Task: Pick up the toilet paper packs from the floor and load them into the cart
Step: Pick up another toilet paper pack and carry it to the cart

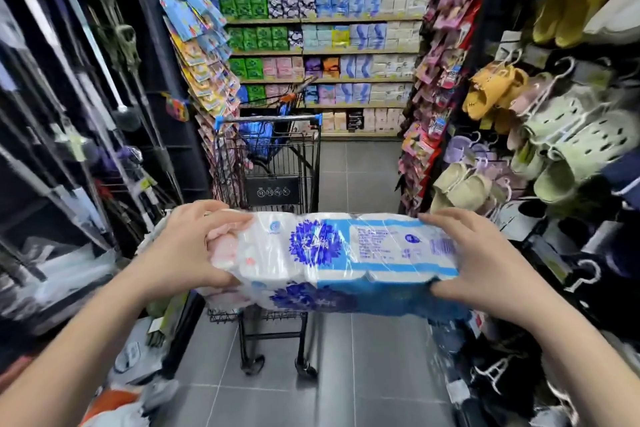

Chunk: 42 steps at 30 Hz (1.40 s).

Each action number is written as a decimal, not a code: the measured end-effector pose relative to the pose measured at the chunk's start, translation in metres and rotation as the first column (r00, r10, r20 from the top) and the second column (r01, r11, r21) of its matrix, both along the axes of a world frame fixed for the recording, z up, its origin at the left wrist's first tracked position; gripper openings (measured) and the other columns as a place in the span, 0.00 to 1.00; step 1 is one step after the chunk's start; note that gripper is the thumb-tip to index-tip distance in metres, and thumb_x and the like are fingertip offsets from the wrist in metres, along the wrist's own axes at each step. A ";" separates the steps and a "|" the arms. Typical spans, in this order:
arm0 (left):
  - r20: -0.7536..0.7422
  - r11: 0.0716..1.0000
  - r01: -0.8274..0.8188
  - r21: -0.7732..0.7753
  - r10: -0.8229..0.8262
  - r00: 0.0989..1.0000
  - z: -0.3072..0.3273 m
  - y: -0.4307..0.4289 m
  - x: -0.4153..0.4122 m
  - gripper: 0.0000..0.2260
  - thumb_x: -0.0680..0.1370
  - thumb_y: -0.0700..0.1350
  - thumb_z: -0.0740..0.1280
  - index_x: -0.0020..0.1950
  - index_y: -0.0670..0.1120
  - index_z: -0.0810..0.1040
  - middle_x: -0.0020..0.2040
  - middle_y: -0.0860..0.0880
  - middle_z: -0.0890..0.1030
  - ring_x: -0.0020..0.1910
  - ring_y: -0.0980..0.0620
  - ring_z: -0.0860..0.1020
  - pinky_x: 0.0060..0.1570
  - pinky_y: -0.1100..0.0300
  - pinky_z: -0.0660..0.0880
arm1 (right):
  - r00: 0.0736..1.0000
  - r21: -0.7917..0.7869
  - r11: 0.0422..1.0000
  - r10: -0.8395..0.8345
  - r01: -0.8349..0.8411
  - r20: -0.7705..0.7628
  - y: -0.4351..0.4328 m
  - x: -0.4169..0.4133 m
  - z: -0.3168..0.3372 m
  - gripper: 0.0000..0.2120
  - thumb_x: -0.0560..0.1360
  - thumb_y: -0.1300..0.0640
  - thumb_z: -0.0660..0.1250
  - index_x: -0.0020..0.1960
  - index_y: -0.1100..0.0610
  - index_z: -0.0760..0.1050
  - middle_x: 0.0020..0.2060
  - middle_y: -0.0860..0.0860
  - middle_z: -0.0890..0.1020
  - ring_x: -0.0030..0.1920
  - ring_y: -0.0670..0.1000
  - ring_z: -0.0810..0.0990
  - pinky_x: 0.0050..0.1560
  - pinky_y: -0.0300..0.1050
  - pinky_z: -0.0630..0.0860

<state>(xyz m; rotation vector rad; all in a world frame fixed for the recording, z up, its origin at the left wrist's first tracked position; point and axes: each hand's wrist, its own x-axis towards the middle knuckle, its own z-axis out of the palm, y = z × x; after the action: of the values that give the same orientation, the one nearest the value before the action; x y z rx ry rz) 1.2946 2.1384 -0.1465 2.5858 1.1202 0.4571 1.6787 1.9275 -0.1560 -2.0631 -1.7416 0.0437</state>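
Beyond the fingertips, straight ahead, a black wire cart point(306, 163) stands in the narrow aisle on the grey tiled floor point(363, 374), with its blue-capped handle bar on the far side and a blue bag point(259, 140) inside the basket. Its near end is hidden behind what the hands hold. Outward from the left fingers, a rack of hanging card packets point(204, 48) leans close beside the cart, and nearer still stand dark racks of long-handled cleaning tools point(86, 87), blurred. Outward from the right fingers, slippers point(568, 139) hang on hooks, crowding that side of the aisle. Far past the cart, shelves of tissue packs point(329, 28) close off the end of the aisle. Between the two hands, the toilet paper pack point(339, 253), white with blue bands and a blue flower print, is held level in the air, in front of the cart and above its near end. The left hand point(187, 250) grips the pack's left end, fingers curled over the top and thumb underneath. The right hand point(474, 260) clamps the right end, fingers spread over the wrap and thumb tucked under the lower edge.
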 end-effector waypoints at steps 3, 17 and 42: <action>-0.003 1.000 -0.021 -0.007 0.021 1.000 -0.007 0.030 0.013 0.41 0.54 0.61 0.75 0.67 0.72 0.71 0.67 0.60 0.67 0.70 0.54 0.61 0.72 0.55 0.58 | 1.000 -0.023 1.000 0.019 -0.019 0.006 0.036 0.015 0.000 0.48 0.54 0.43 0.72 0.75 0.44 0.70 0.68 0.48 0.72 0.69 0.50 0.70 0.67 0.38 0.62; 0.130 0.979 -0.199 -0.031 0.202 0.971 -0.055 0.239 0.049 0.39 0.52 0.61 0.75 0.64 0.73 0.72 0.66 0.56 0.71 0.69 0.49 0.68 0.73 0.52 0.61 | 0.972 -0.142 0.973 0.199 -0.181 0.121 0.318 0.084 0.013 0.49 0.55 0.39 0.70 0.77 0.42 0.66 0.69 0.48 0.69 0.70 0.51 0.68 0.71 0.43 0.65; 0.108 0.495 -0.842 -0.213 0.869 0.483 -0.132 0.327 0.051 0.42 0.55 0.62 0.76 0.70 0.69 0.73 0.67 0.59 0.65 0.70 0.56 0.58 0.73 0.56 0.59 | 0.580 -0.331 0.565 0.813 -0.756 0.063 0.758 0.034 -0.076 0.49 0.52 0.41 0.72 0.74 0.40 0.66 0.65 0.40 0.66 0.68 0.47 0.70 0.69 0.43 0.68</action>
<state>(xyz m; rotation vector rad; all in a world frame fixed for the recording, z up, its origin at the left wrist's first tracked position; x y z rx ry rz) 1.3457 2.4653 -0.2789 1.5902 2.2400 0.7857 1.7130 2.6855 -0.2315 -1.2580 -2.8143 0.3687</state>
